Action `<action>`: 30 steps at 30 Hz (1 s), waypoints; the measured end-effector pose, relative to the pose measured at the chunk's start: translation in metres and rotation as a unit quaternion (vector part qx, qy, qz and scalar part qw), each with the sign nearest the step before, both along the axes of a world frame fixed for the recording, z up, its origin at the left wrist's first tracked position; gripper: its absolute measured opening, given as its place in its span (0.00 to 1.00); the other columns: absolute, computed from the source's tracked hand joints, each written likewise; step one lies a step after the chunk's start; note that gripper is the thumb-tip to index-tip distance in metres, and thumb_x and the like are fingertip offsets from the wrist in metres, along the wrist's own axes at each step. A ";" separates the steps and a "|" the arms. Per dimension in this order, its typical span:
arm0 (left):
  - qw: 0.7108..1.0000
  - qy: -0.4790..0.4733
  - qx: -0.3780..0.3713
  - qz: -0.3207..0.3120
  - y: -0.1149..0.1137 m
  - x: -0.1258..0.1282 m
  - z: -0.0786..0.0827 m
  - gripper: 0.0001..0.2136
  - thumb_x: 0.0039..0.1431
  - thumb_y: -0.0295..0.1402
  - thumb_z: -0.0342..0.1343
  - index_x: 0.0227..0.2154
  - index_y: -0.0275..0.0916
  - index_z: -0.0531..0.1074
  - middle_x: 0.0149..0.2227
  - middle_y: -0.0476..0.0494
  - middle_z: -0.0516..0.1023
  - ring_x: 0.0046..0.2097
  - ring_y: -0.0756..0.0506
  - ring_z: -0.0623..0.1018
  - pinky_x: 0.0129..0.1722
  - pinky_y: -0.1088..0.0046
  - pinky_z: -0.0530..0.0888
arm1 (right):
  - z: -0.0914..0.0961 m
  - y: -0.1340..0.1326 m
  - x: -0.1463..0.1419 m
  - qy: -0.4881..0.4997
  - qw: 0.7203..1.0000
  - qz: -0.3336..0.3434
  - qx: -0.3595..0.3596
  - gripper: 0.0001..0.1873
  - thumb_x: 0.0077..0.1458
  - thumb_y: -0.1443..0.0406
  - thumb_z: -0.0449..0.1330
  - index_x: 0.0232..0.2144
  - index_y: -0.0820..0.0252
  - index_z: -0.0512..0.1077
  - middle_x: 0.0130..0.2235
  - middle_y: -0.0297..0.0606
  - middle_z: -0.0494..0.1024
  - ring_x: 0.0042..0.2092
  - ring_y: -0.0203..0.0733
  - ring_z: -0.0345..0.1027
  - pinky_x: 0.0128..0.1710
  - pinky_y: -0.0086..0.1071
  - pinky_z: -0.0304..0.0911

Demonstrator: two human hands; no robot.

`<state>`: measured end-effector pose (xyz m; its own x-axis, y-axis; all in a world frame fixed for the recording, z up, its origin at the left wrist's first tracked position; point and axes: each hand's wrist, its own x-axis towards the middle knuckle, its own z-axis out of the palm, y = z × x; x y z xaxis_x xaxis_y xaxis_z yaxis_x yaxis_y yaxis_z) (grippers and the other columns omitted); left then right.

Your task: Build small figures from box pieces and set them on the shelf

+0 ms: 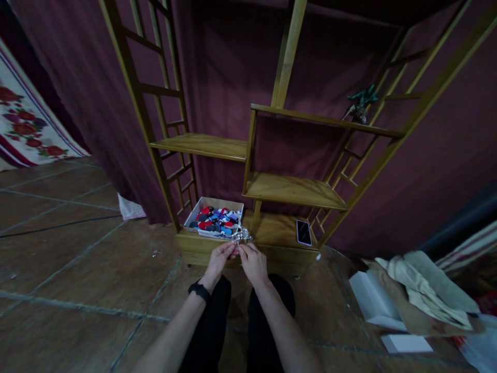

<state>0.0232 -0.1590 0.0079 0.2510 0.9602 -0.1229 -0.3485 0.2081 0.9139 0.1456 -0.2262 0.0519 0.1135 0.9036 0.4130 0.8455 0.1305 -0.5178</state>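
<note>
Both hands meet in front of the low shelf, fingertips close together. A small, clear, shiny item that looks like a crumpled transparent plastic bag [242, 235] sticks up from between them. My left hand [219, 259] pinches its lower left side; a dark band circles that wrist. On the right side my right hand [253, 261] has thumb and finger closed on it. Just behind the hands stands an open white cardboard box [189, 224] on the bottom shelf. Many small flat pieces [217, 217] in red, blue, black, grey and white fill it. Their exact kind is too small to tell.
A wooden shelf unit [287, 235] rises ahead, with a phone [304, 232] lying on its bottom board. A dark green figurine [361, 106] stands on an upper shelf. At right on the floor are a white box [376, 300] and a pale cloth [423, 290]. A cable [62, 225] runs along the floor at left.
</note>
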 end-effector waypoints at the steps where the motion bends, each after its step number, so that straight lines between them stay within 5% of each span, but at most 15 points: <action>1: 1.000 -0.002 -0.002 0.004 0.000 -0.001 -0.001 0.18 0.38 0.36 0.66 0.34 0.32 0.76 0.29 0.41 0.78 0.29 0.50 0.74 0.29 0.77 0.68 | 0.001 -0.001 0.001 0.004 1.000 0.001 0.009 0.14 0.60 0.61 0.47 0.39 0.50 0.72 0.37 0.33 0.75 0.35 0.35 0.70 0.34 0.26 0.58; 8: 1.000 0.010 -0.006 0.028 0.000 -0.005 0.001 0.16 0.40 0.37 0.65 0.30 0.31 0.76 0.26 0.40 0.77 0.28 0.50 0.74 0.27 0.77 0.67 | -0.007 0.010 0.017 0.149 0.986 -0.062 0.048 0.14 0.59 0.63 0.47 0.37 0.56 0.72 0.37 0.39 0.74 0.39 0.38 0.69 0.41 0.29 0.61; 13: 1.000 0.017 -0.003 0.006 0.000 -0.003 -0.001 0.15 0.39 0.38 0.65 0.29 0.32 0.75 0.26 0.41 0.77 0.28 0.50 0.74 0.28 0.77 0.67 | -0.024 0.020 0.023 0.244 0.970 0.009 -0.020 0.12 0.54 0.61 0.52 0.36 0.54 0.74 0.32 0.35 0.76 0.35 0.38 0.69 0.34 0.28 0.64; 18: 1.000 0.025 0.002 -0.001 -0.001 -0.002 -0.002 0.15 0.39 0.38 0.64 0.28 0.32 0.76 0.26 0.42 0.77 0.27 0.51 0.73 0.28 0.77 0.66 | -0.031 0.023 0.022 0.388 0.915 0.050 -0.096 0.17 0.52 0.56 0.52 0.38 0.58 0.73 0.26 0.33 0.74 0.24 0.33 0.65 0.22 0.25 0.62; 30: 0.998 0.034 0.011 -0.046 -0.004 0.001 0.003 0.18 0.38 0.40 0.65 0.32 0.33 0.76 0.26 0.42 0.77 0.27 0.49 0.73 0.26 0.77 0.64 | -0.016 0.019 0.020 0.506 0.833 0.132 -0.178 0.20 0.43 0.51 0.60 0.29 0.63 0.74 0.21 0.32 0.72 0.18 0.28 0.58 0.17 0.21 0.55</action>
<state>0.0245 -0.1634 0.0112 0.3294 0.9362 -0.1224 -0.2652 0.2162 0.9396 0.1658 -0.2072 0.0354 0.0188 0.9972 -0.0722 -0.0825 -0.0704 -0.9941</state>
